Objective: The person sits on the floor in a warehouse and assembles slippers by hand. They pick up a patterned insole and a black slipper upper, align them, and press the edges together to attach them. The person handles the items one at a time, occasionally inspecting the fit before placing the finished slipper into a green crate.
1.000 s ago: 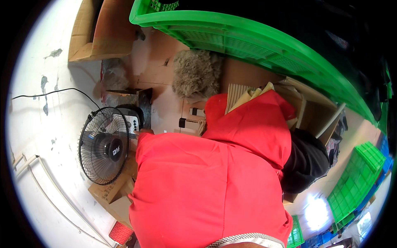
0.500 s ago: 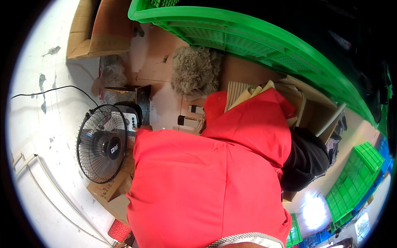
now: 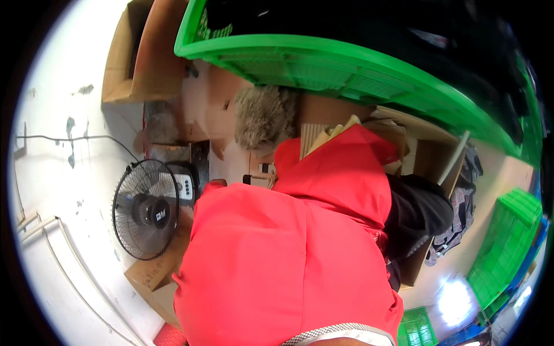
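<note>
Red cloth of the apron on my body (image 3: 259, 248) fills the middle and hides most of my arms. Just past its upper left edge, a small part of my left hand (image 3: 217, 183) shows; its fingers are mostly hidden. Closest to that hand is the white control panel (image 3: 183, 185) of a black electric fan (image 3: 146, 210), with a gap between hand and panel. My right hand is out of sight. A black piece of cloth (image 3: 418, 213) lies at the right of the apron, against an open cardboard box (image 3: 431, 141).
A large green plastic crate (image 3: 323, 49) holding dark stuff spans the top. Below it lies a shaggy grey-brown mat (image 3: 262, 115). Cardboard boxes (image 3: 156, 75) stand by the white wall at left. Another green crate (image 3: 505, 248) is at right, beside patterned grey cloth (image 3: 459, 219).
My left hand has drawn back from the fan's control panel, where a finger was at its buttons. The whole view has shifted slightly, with surroundings lower in the picture.
</note>
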`<state>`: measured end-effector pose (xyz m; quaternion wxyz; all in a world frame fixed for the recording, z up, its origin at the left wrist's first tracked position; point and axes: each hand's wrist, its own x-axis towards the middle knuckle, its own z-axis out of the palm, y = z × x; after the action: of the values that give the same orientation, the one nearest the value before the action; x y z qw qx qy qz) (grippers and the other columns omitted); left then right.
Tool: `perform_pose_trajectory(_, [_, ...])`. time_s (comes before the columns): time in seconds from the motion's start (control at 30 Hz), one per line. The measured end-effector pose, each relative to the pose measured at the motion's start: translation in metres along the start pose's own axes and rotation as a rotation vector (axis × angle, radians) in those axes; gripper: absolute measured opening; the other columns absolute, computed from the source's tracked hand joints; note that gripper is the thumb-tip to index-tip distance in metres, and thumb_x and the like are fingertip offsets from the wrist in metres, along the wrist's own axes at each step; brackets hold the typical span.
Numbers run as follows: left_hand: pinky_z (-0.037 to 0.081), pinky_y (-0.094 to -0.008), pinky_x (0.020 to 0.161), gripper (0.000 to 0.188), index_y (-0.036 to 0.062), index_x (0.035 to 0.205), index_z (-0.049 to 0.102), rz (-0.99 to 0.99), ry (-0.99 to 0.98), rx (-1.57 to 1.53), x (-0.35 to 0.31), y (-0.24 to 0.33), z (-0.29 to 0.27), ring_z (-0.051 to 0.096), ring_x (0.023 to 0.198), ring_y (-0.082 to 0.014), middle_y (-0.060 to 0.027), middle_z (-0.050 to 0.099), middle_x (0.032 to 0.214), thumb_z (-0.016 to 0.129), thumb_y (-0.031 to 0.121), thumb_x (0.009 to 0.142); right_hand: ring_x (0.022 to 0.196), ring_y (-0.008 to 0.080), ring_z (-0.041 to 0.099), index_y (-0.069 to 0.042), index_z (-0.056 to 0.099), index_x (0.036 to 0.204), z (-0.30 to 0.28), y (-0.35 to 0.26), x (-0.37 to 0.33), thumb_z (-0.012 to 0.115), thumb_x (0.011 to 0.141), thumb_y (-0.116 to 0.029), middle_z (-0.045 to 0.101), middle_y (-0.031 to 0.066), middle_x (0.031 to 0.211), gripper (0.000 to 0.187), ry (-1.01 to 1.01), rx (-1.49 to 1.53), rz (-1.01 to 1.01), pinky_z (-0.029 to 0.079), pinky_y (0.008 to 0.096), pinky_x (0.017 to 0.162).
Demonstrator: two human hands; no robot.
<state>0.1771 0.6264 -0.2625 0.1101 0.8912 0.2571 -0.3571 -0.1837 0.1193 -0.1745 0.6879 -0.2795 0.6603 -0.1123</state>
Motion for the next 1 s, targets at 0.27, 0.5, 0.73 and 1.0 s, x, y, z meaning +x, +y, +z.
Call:
perform_pose_trajectory(0.27, [0.05, -0.0295, 0.062, 0.022, 0.0023, 0.107, 0.067, 0.49, -0.142, -0.794, 0.03, 0.172, -0.047, 0.064, 0.074, -0.0167, -0.0072, 0.069, 0.089, 0.056, 0.012, 0.09, 0.115, 0.0288, 0.06, -0.006, 0.056, 0.133, -0.045, 0.024, -0.009, 0.058, 0.085, -0.047, 0.063, 0.0113, 0.129, 0.063, -0.108, 0.55, -0.145, 0.045, 0.0414, 0.103])
perform_pose_trajectory(0.5, [0.052, -0.0258, 0.08, 0.017, 0.0001, 0.112, 0.064, 1.531, -0.389, -0.539, -0.366, 0.388, -0.03, 0.064, 0.088, -0.0135, -0.0072, 0.068, 0.099, 0.056, 0.006, 0.098, 0.113, 0.0302, 0.062, -0.003, 0.054, 0.134, -0.046, 0.027, -0.046, 0.057, 0.087, -0.038, 0.064, 0.0142, 0.127, 0.059, -0.424, 1.059, -0.451, 0.047, 0.0423, 0.102])
perform_pose_trajectory(0.73, [0.051, -0.0251, 0.081, 0.01, -0.0015, 0.102, 0.065, 2.223, -0.956, 0.295, -0.571, 0.335, 0.085, 0.065, 0.088, -0.0159, -0.0083, 0.069, 0.094, 0.063, 0.004, 0.093, 0.092, 0.0231, 0.068, 0.003, 0.058, 0.118, -0.08, 0.004, -0.109, 0.062, 0.087, -0.023, 0.068, 0.014, 0.106, 0.041, -0.024, 1.148, -0.894, 0.055, 0.0361, 0.087])
perform_pose_trajectory(1.0, [0.046, -0.0274, 0.094, 0.019, -0.0006, 0.117, 0.055, 1.242, -1.696, 0.358, -0.626, 0.282, 0.188, 0.058, 0.104, -0.0116, -0.0051, 0.063, 0.112, 0.053, 0.012, 0.102, 0.085, 0.0189, 0.067, 0.005, 0.058, 0.114, -0.115, -0.022, -0.212, 0.068, 0.089, -0.005, 0.067, 0.0134, 0.1, 0.029, 0.443, 0.94, -1.18, 0.056, 0.0314, 0.077])
